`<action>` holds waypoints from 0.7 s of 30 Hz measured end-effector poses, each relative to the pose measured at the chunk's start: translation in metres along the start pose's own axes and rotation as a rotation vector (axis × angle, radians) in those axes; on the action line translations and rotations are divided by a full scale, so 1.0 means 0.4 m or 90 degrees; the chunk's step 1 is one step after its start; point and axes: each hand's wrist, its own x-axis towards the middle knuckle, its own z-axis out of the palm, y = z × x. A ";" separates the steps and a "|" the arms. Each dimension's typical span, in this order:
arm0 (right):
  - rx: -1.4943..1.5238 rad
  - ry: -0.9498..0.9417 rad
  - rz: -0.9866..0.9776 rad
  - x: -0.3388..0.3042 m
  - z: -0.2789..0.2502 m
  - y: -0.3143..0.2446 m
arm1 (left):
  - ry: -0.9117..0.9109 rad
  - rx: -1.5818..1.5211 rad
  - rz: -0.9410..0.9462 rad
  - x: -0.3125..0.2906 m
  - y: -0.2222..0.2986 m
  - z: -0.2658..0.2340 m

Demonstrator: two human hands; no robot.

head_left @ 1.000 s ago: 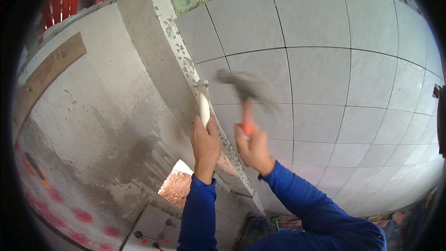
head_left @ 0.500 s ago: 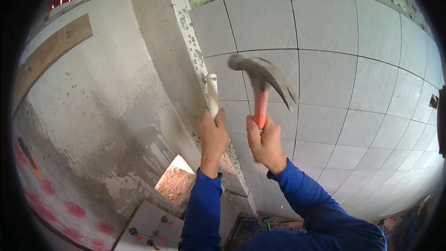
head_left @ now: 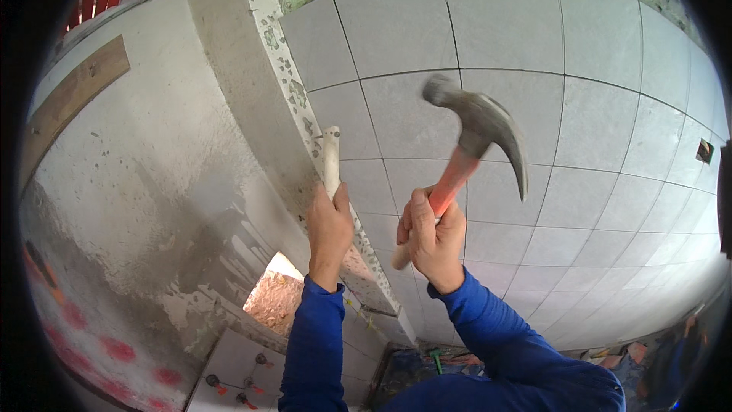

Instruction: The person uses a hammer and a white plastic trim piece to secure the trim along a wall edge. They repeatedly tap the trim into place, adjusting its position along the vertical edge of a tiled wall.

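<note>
My right hand (head_left: 437, 238) is wrapped round the handle of a claw hammer (head_left: 479, 126). Its dark metal head is raised over the tiles and slightly blurred, claw to the right. To its left my left hand (head_left: 329, 227) grips a pale, slender rod (head_left: 331, 154) with a dark spot near its top end. A small dark bit sticks out from that end toward the chipped plaster edge (head_left: 293, 85); I cannot tell what it is. Hammer head and rod are apart. The rod's lower part is hidden in my left hand.
Grey wall tiles (head_left: 507, 23) reach right from the plaster edge, with a small square cut-out (head_left: 704, 151). On the left are a wooden board (head_left: 80, 88) and a rough opening (head_left: 274, 297). Several dark fittings with red tips (head_left: 242, 400) sit on a tiled surface below.
The hammer head has swung right, farther from the rod, and its handle leans more. My left hand still holds the rod by the edge. The whole view has shifted slightly.
</note>
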 end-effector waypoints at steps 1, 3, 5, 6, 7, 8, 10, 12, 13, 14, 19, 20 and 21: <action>-0.037 -0.013 0.000 0.009 0.018 0.024 | -0.012 0.002 -0.006 0.002 -0.004 0.001; -0.124 -0.085 -0.032 0.030 0.034 0.066 | 0.037 0.042 0.028 -0.001 -0.007 0.009; -0.280 -0.138 -0.024 0.040 0.025 0.097 | 0.058 0.067 0.032 -0.008 -0.004 0.022; -0.265 -0.135 0.016 0.041 0.019 0.109 | 0.067 0.076 0.029 -0.012 -0.003 0.025; -0.260 -0.099 0.041 0.039 0.015 0.119 | 0.099 0.080 0.043 -0.010 0.000 0.031; -0.203 -0.071 0.018 0.034 0.007 0.126 | 0.070 0.064 0.007 -0.012 0.000 0.032; -0.130 -0.049 -0.026 0.034 0.006 0.138 | 0.040 0.029 -0.017 -0.007 0.003 0.030; -0.178 -0.122 -0.030 0.042 0.007 0.141 | 0.031 -0.007 -0.010 -0.002 0.007 0.023; -0.226 -0.117 -0.015 0.049 0.007 0.138 | 0.024 -0.026 -0.005 0.000 0.012 0.019; -0.288 -0.163 0.033 0.054 0.004 0.129 | 0.001 -0.066 -0.038 -0.003 0.018 0.016; -0.223 -0.157 0.042 0.063 -0.029 0.043 | 0.053 0.012 0.077 -0.002 0.071 0.011; -0.210 -0.135 0.013 0.066 -0.025 0.029 | 0.066 -0.006 0.037 0.002 0.078 0.008; -0.146 -0.091 0.009 0.070 -0.018 0.020 | 0.047 -0.019 -0.007 0.012 0.084 0.003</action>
